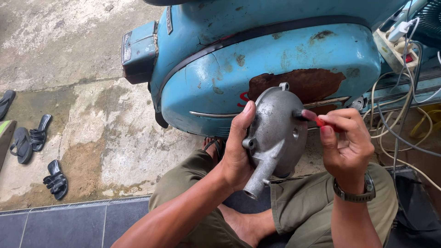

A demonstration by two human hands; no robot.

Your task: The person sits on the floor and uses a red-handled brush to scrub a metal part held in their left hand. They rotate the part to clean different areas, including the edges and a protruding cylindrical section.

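My left hand (236, 149) grips a round grey cast-metal cover (275, 133) with a short tube spout pointing down. The cover is held upright in front of me, above my lap. My right hand (344, 144) pinches a small red-handled tool (314, 118) whose dark tip touches the cover's upper right face. A watch sits on my right wrist. Behind the cover stands a light blue scooter (271, 55) with a rust patch on its side panel.
Several dark sandals (34, 151) lie on the stained concrete floor at the left. A power strip (392, 43) with tangled white and yellow cables (404, 115) sits at the right. Dark tiles (69, 225) run along the near edge. My crossed legs in olive shorts fill the bottom.
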